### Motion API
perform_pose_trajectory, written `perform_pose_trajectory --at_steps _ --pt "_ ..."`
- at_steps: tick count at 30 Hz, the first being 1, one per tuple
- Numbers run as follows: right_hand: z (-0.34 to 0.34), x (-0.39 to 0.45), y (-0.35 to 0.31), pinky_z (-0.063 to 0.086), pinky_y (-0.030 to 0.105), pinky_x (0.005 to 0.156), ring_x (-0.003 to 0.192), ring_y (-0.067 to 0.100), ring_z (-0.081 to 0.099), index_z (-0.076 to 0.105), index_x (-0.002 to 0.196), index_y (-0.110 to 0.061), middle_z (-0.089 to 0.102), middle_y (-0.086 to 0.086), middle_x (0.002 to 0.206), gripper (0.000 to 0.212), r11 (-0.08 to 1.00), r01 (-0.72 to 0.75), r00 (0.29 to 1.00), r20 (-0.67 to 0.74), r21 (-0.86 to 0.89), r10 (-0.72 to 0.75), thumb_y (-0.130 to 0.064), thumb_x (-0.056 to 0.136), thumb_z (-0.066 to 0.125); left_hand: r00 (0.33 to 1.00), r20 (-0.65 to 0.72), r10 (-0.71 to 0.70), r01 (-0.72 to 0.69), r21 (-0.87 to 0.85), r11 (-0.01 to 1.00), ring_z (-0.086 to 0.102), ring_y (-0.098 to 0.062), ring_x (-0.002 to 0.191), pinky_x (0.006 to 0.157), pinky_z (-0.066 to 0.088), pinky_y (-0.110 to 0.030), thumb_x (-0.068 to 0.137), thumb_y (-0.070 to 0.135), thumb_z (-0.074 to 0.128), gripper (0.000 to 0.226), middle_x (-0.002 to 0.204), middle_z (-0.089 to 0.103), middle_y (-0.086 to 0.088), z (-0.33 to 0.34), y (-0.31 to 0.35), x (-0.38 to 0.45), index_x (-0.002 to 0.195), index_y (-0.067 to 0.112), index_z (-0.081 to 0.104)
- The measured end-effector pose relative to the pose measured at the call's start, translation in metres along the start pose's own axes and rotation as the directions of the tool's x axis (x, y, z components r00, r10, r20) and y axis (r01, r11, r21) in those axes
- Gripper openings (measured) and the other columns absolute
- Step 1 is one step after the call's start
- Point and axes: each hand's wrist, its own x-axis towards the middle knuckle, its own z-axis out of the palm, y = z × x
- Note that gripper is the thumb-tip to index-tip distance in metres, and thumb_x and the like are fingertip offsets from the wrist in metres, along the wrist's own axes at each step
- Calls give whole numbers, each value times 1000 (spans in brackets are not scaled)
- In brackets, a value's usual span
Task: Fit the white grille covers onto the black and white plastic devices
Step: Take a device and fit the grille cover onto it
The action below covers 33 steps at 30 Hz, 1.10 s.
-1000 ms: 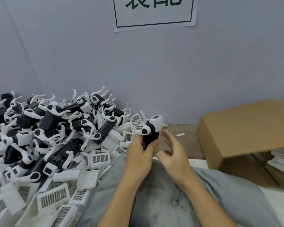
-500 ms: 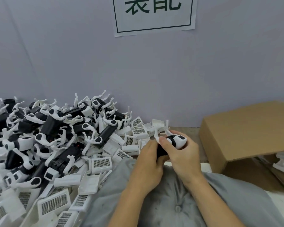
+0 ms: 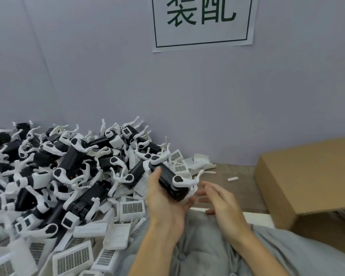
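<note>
My left hand (image 3: 164,204) grips a black and white device (image 3: 173,183) in front of my chest, its white hooked arm pointing right. Just right of it my right hand (image 3: 220,202) hovers with its fingers spread and blurred, holding nothing. A big pile of black and white devices (image 3: 72,160) fills the left of the table. Loose white grille covers (image 3: 132,208) lie along the pile's near edge and toward the lower left.
A brown cardboard box (image 3: 307,176) stands at the right with its flap open toward me. Two small white scraps (image 3: 232,179) lie on the bare wooden table strip by the wall. A paper sign (image 3: 202,20) hangs on the grey wall above.
My right hand has let go of the device and drawn off to the right. The left hand now holds the device alone, turned with its black body up.
</note>
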Motion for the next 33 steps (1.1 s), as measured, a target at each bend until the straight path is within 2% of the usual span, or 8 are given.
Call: perform_pose_trajectory --at_steps 6,10,14,18,23,27,31,33 --pt "-2 -5 -7 47 14 59 70 19 68 73 98 -7 75 14 84 18 994 27 978 202 102 -48 -14 98 56 998 20 58 -58 41 997 61 -21 60 54 52 -30 73 34 70 51 73 62 -8 4 -1 0 112 4 57" --pt "-5 -8 -14 46 21 66 77 20 71 72 113 -27 76 10 99 34 984 7 947 315 175 -63 -30 84 54 994 81 77 -89 158 983 70 -28 70 54 56 -33 92 33 56 41 95 74 -16 1 -3 -2 120 5 61" --pt "-1 -5 -12 39 32 66 68 27 70 74 97 -35 75 3 90 25 979 -16 970 242 202 -34 -46 78 64 995 64 80 -90 177 980 68 -30 73 48 51 -31 99 21 51 26 95 72 -18 1 -6 0 115 4 63" --pt "1 -4 -7 54 31 63 71 29 70 77 98 -16 74 19 87 16 971 -41 984 180 235 -2 -25 96 64 998 65 17 -33 245 969 63 -30 66 46 36 -25 81 27 60 40 93 69 -18 1 -10 1 116 9 63" --pt "0 -3 -5 47 47 79 77 31 62 69 100 -2 68 26 89 31 977 -64 980 197 205 23 -28 85 63 997 32 67 -72 226 972 71 -28 73 72 49 -42 96 22 56 24 89 73 -15 2 -14 3 113 8 64" --pt "-2 -3 -6 51 36 72 74 27 66 71 95 -11 71 14 83 23 985 -39 970 244 167 -3 -27 82 60 991 -13 135 -126 276 953 71 -31 80 90 53 -56 100 26 52 24 91 74 -17 2 -16 4 109 8 64" --pt "-1 -4 -6 49 19 58 63 20 67 72 86 -18 71 4 71 15 983 -14 962 271 183 -37 -17 86 57 985 -61 162 -141 262 955 72 -33 79 90 53 -60 101 27 52 26 90 74 -18 4 -14 4 112 5 63" --pt "-1 -5 -7 47 16 55 55 12 63 73 72 -26 66 -3 62 39 989 -18 957 289 149 -26 -2 95 51 983 -74 165 -140 268 953 72 -34 79 88 53 -57 100 26 54 27 92 73 -20 3 -13 4 113 5 63"
